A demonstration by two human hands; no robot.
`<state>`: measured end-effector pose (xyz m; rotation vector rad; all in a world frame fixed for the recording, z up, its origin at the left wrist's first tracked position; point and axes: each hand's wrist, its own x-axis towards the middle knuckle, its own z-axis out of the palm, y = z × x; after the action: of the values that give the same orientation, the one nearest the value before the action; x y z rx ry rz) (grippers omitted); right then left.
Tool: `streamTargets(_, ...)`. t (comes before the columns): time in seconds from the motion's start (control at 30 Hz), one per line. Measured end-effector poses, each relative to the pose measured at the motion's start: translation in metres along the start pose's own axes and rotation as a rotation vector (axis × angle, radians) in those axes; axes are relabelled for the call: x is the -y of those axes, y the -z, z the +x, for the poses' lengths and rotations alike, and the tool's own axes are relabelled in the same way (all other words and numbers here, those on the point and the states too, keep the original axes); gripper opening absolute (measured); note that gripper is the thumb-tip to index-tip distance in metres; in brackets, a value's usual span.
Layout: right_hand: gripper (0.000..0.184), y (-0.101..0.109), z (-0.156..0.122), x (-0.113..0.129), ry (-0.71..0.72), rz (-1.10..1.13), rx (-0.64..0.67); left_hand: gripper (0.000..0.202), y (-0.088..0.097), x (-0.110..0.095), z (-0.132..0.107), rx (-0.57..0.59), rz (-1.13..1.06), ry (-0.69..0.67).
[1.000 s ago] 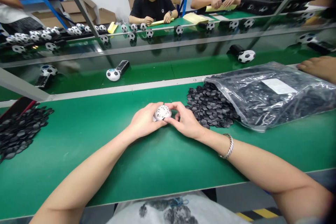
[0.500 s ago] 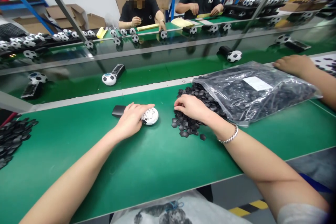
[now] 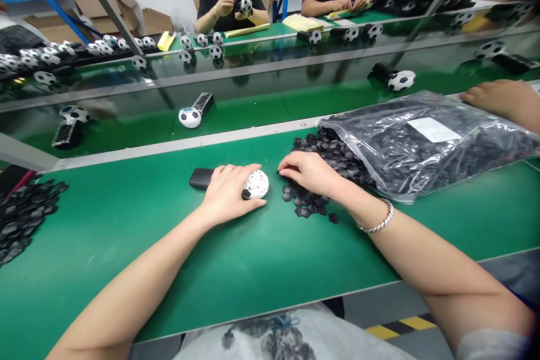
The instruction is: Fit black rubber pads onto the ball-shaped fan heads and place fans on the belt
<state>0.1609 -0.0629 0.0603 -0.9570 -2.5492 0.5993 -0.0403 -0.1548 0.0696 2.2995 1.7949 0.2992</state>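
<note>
My left hand [image 3: 225, 194] is closed over a white football-shaped piece [image 3: 258, 184] with a flat black handle [image 3: 201, 178]. It lies on the green worktop, thumb and fingers on either side of the ball. White pentagon spots without black cover part of its top. My right hand [image 3: 310, 171] is pinched at the near-left edge of a heap of black pentagon pieces [image 3: 350, 163]. A small dark bit, one black pentagon piece, shows at its fingertips. The heap spills from the mouth of a clear plastic bag [image 3: 426, 140] with a white label.
Another heap of black pieces [image 3: 29, 214] lies at the left. Beyond the pale rail [image 3: 236, 130] runs a green conveyor belt [image 3: 257, 108] carrying football pieces. Another person's hand [image 3: 502, 101] rests by the bag. Two people work across the belt.
My left thumb has spread round the near side of the ball. My right hand has drawn slightly off the heap with a black piece at its fingertips. A person opposite has lifted a ball.
</note>
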Motion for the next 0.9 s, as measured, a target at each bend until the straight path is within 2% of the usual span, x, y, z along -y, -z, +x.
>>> streamTargets(0.1, 0.009, -0.002, -0.003, 0.009, 0.037, 0.22, 0.007, 0.067, -0.001, 0.006, 0.001, -0.007, 0.0, -0.057)
streamTargets(0.17, 0.018, -0.003, -0.005, 0.014, 0.071, 0.316, 0.017, 0.068, 0.0, 0.011, 0.002, -0.001, -0.005, -0.08)
streamTargets(0.27, 0.019, -0.002, -0.008, 0.019, 0.145, 0.304, 0.027, 0.068, 0.001, 0.013, 0.003, 0.009, -0.019, -0.079)
streamTargets(0.43, 0.008, -0.004, -0.01, 0.024, 0.062, 0.385, 0.031, 0.07, 0.0, 0.011, 0.003, -0.006, -0.029, -0.076)
streamTargets(0.57, 0.004, -0.011, -0.01, 0.028, 0.177, 0.4, -0.01, 0.079, -0.002, 0.009, 0.002, -0.017, -0.038, -0.042)
streamTargets(0.63, 0.006, -0.015, -0.01, 0.03, 0.178, 0.455, 0.004, 0.083, -0.004, 0.009, 0.003, -0.043, -0.031, -0.013)
streamTargets(0.9, 0.008, -0.026, -0.007, 0.027, 0.176, 0.519, -0.06, 0.067, -0.006, 0.004, 0.004, -0.086, -0.012, 0.028)
